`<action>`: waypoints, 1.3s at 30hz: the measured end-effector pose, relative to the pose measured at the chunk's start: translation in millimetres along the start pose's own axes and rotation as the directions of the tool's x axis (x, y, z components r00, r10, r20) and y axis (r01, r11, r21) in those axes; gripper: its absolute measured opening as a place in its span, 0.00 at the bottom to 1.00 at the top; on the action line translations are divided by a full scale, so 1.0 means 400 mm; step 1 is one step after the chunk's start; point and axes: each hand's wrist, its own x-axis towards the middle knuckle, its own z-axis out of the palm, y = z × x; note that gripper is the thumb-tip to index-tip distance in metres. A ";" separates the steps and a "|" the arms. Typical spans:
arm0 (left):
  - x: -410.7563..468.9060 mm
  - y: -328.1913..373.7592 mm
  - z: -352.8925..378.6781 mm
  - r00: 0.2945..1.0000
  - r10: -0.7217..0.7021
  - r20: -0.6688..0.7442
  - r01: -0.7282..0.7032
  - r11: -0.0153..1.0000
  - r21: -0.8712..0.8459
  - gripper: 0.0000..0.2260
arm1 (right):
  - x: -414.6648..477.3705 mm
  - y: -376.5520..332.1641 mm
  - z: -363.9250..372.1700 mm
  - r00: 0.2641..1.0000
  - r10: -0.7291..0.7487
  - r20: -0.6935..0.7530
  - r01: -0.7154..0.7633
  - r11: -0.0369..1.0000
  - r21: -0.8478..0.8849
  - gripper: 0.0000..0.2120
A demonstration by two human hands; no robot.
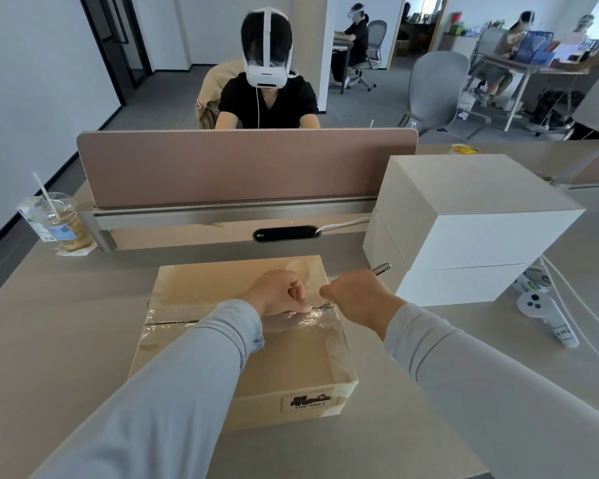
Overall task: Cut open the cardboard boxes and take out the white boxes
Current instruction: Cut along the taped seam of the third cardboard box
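Our left hand pinches the shiny tape on the seam, and our right hand is clenched round a metal knife, its tip seemingly at that seam. The cardboard box sits right under both hands with its flaps closed, so we reckon the cut has barely begun. Two white boxes stand stacked just right of the right hand, probably already unpacked. Beyond lie the grey desk, a divider, a drink far left, and a person opposite in an office.
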 end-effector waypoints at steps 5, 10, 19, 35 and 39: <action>0.007 0.015 0.019 0.997 -0.051 -0.060 0.052 0.999 0.013 0.14 | 0.019 -0.005 -0.025 0.997 -0.026 0.074 0.031 0.997 -0.071 0.14; -0.004 -0.004 0.023 0.994 -0.006 -0.109 0.003 1.000 -0.024 0.12 | 0.017 0.023 -0.013 0.996 -0.036 0.078 0.041 0.997 -0.065 0.15; -0.014 -0.009 0.010 0.995 0.042 -0.093 -0.035 0.997 0.071 0.10 | 0.013 0.059 0.010 0.998 -0.046 0.045 0.047 0.999 -0.011 0.11; -0.013 -0.048 -0.040 0.989 0.141 0.043 -0.147 0.963 0.226 0.18 | 0.026 0.012 0.136 0.813 0.348 0.468 -0.540 0.148 0.828 0.30; -0.020 -0.062 -0.034 0.964 0.266 0.032 -0.251 0.855 0.455 0.19 | 0.029 0.005 0.155 0.803 0.350 0.481 -0.537 0.079 0.840 0.31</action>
